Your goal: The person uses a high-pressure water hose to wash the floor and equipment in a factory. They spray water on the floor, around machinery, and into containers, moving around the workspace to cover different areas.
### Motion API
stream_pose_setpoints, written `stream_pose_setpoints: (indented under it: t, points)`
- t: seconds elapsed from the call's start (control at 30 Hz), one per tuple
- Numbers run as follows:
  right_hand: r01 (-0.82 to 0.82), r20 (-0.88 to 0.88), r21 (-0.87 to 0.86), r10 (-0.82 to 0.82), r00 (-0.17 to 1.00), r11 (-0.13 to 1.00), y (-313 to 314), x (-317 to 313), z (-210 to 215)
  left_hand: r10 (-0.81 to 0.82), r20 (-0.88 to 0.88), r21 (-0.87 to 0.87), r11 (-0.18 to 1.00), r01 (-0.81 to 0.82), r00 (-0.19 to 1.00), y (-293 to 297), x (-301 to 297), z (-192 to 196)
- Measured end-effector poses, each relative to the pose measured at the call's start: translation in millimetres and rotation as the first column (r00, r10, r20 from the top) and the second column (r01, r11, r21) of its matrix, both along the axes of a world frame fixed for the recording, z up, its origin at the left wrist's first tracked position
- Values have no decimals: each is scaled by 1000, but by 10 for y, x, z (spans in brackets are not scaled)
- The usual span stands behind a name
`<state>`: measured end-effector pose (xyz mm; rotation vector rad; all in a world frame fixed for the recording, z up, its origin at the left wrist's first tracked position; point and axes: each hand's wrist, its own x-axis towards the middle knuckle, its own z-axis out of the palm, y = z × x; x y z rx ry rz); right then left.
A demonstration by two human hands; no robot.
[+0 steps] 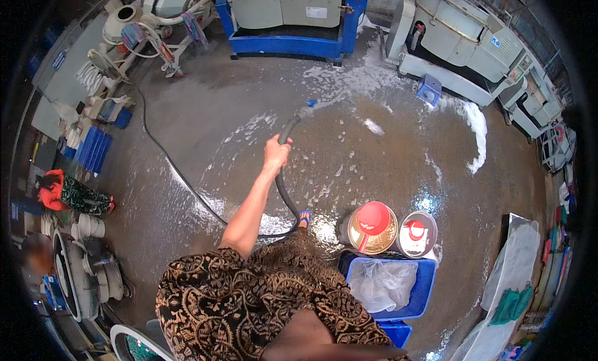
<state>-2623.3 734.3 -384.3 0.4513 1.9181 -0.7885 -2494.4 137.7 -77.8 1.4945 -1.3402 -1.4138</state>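
Dark hose aimed across wet floor

From my distant post, I see the left hand's fingers wrapped around the hose behind its blue-tipped end, left of and beyond the blue tub; the right hand is out of view, its fingers untellable. White foam lies beyond the tub, rightward. I judge low, overlapping sweeps with a slack line best

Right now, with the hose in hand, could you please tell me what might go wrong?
The floor looks wet, with white foamy-looking patches, so the blue sandal might slip. The dark hose, held in the left hand, loops close beside that sandal and could trip the person.
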Motion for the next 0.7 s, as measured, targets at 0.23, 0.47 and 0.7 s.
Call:
stream_pose_setpoints:
  t: [0.23,0.47,0.7]
  points:
    - [92,-78,-268,-117,990,959,-1907,-848,277,241,-163,50,971,-236,957,-1032,105,-153]
    - [158,212,-525,-52,976,836,-3235,-1288,530,347,-212,91,938,-335,914,-1909,316,-191]
    - [-906,-167,178,919,357,385,-4230,-2217,394,472,-141,165,878,-449,870,-2776,767,-541]
